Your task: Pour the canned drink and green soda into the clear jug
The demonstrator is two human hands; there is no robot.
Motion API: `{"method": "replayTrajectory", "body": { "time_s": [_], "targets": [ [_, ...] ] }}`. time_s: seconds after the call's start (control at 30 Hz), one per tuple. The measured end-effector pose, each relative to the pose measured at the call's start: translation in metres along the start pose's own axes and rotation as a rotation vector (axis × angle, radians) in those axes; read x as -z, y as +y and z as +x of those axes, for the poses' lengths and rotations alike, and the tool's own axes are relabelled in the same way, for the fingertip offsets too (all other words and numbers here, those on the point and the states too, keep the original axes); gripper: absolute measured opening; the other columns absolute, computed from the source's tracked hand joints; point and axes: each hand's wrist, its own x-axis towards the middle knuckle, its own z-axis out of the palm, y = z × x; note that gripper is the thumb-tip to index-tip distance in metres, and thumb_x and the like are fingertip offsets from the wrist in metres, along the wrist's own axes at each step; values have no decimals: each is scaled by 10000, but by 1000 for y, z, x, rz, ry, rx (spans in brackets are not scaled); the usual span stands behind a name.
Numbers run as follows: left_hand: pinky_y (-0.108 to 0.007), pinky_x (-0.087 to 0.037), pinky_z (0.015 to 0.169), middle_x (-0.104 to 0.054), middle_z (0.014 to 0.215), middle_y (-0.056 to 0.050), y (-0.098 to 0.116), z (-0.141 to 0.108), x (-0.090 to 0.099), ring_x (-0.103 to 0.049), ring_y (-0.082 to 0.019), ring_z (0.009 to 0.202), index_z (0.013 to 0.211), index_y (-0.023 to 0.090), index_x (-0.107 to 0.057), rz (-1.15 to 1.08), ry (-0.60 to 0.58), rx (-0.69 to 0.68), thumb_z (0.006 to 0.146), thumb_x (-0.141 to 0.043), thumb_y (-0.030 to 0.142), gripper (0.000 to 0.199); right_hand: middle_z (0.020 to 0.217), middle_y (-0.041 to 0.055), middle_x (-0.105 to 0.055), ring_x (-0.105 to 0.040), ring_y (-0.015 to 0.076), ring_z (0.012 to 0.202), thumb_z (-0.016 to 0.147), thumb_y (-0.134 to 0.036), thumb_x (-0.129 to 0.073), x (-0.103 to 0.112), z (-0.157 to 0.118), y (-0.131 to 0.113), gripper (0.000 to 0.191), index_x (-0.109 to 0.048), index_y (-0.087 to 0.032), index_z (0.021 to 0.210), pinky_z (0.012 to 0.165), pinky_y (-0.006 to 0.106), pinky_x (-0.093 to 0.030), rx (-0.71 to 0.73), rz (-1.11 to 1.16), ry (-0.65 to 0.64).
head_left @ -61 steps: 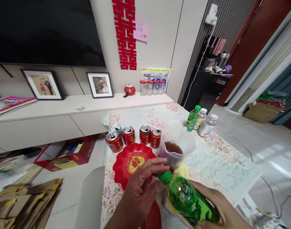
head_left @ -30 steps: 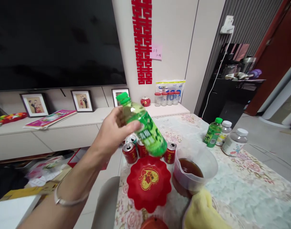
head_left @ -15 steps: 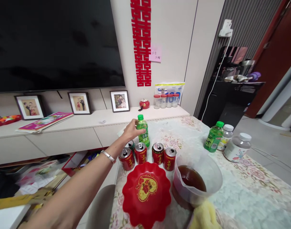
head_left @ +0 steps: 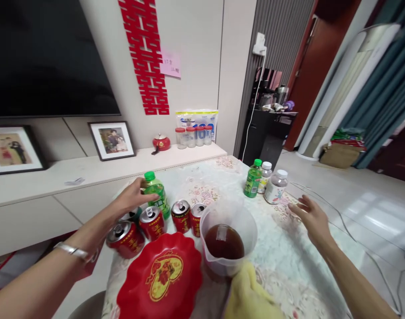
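My left hand [head_left: 135,195] is closed around the upper part of a green drink bottle [head_left: 159,195] with a green cap, which stands on the table behind the cans. Just in front of that hand are red drink cans, among them a near one [head_left: 125,238] and another [head_left: 152,222]; a darker can is partly hidden by my wrist. On the right, my right hand [head_left: 310,217] hovers over the tablecloth with fingers apart and nothing in them. Closest to it is a clear jar with a white lid [head_left: 276,187], beside a smaller white-capped bottle [head_left: 265,177] and a second green bottle [head_left: 253,179].
A red scalloped plate [head_left: 189,283] lies at the near edge. Beside it stands a translucent pitcher [head_left: 251,221] of brown liquid, with a yellow cloth [head_left: 252,297] in front. Two more red cans [head_left: 181,217] stand behind the plate. Red-lidded jars [head_left: 191,137] line the cabinet.
The view has swung right. My right hand has come into view near the white-lidded jar. My left hand stays at the green bottle, which still stands behind the cans.
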Motion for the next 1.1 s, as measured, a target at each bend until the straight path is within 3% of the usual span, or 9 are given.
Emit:
{"method": "replayTrajectory", "body": {
  "time_s": [0.13, 0.3, 0.4, 0.6, 0.77, 0.87, 0.97, 1.03, 1.1],
  "targets": [
    [-401, -605, 709, -722, 1042, -61, -12, 2, -3, -752, -338, 908, 1149, 213, -553, -69, -118, 26, 431, -972, 601, 917, 1614, 270, -515, -557, 455, 1430, 572, -574, -973, -37, 45, 11, 1304, -396, -122, 1651, 1140, 610, -510, 11, -23, -29],
    [-416, -628, 723, -711, 1050, -57, -12, -4, 0, -760, -360, 966, 1198, 237, -524, -71, -136, 71, 399, -991, 584, 988, 1468, 134, -628, -659, 303, 1266, 985, -492, -728, -72, 72, 31, 597, -576, -204, 1486, 1056, 548, -571, 72, 0, -17],
    [-442, -646, 779, -692, 1147, -85, -8, -12, 14, -723, -409, 1128, 1249, 248, -533, -56, -136, 111, 392, -998, 562, 1024, 1368, 103, -677, -696, 262, 1156, 1020, -457, -702, -81, 76, 40, 464, -634, -191, 1394, 981, 489, -608, 95, 12, -19],
    [-496, -590, 1015, -624, 1430, -150, -5, -30, 48, -632, -395, 1316, 1521, 218, -416, 109, -73, 51, 806, -793, 621, 903, 1231, 75, -722, -720, 218, 1044, 1015, -413, -725, -86, 73, 48, 379, -671, -174, 1304, 909, 433, -629, 63, 2, -4],
    [-538, -547, 1088, -585, 1525, -229, 21, -53, 58, -601, -423, 1374, 1567, 143, -383, 243, 39, -20, 880, -701, 573, 870, 1044, 35, -730, -703, 168, 879, 995, -437, -737, -72, 48, 48, 308, -693, -162, 1127, 805, 362, -611, 34, -18, 3],
    [-484, -566, 1062, -626, 1511, -172, 55, -79, 52, -655, -368, 1317, 1476, 176, -513, 201, 84, -93, 920, -668, 444, 637, 946, 41, -742, -691, 209, 825, 769, -470, -885, -51, 19, 42, 447, -679, -173, 1032, 748, 379, -596, 68, -8, -35],
    [-369, -620, 892, -735, 1338, -73, 94, -114, 35, -736, -299, 1145, 1268, 241, -688, 82, 36, -201, 931, -682, 465, 405, 929, 75, -774, -712, 302, 875, 546, -516, -922, -22, -21, 30, 612, -692, -189, 1010, 768, 435, -602, 124, 9, -108],
    [-317, -623, 675, -770, 1225, -72, 119, -139, 18, -765, -277, 1004, 1164, 257, -745, 11, -13, -310, 951, -660, 493, 329, 978, 98, -799, -737, 333, 926, 563, -548, -897, 0, -52, 19, 638, -711, -187, 1056, 817, 450, -613, 156, 22, -179],
    [-292, -634, 703, -801, 1099, -45, 140, -165, -2, -780, -236, 949, 1099, 285, -782, -57, -89, -529, 976, -668, 419, 215, 1059, 117, -815, -755, 345, 972, 597, -558, -892, 22, -86, 7, 657, -726, -191, 1116, 849, 444, -624, 183, 31, -243]
  ]
}}
